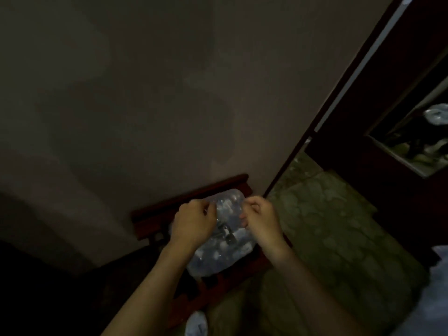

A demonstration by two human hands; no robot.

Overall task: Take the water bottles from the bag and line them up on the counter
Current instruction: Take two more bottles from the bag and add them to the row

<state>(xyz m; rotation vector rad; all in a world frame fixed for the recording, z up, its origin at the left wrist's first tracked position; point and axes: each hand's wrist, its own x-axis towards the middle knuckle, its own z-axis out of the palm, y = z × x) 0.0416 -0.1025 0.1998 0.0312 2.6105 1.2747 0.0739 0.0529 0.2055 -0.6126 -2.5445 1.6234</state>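
**Thin plastic, heavy load: both hands at the top of the bag**

The clear plastic bag (225, 241) sits on a dark reddish wooden stand (155, 221) against the wall, packed with water bottles (219, 257) that show only as pale blurred shapes through the film. The left hand (194, 220) and right hand (260, 218) are at the bag's upper end, each with fingers curled in and apparently pinching the plastic on either side of the top; the light is too dim to see the fingertips clearly

The film looks thin, soft and slippery, likely to stretch or tear where it is pulled, so opening it at the top seems the sensible move. The full bag is probably heavy and best left resting on the stand. Each bottle should be fairly rigid but smooth, so a grip around the body or neck would hold best. No counter can be made out; a pale object (196, 322) lies near the bottom edge
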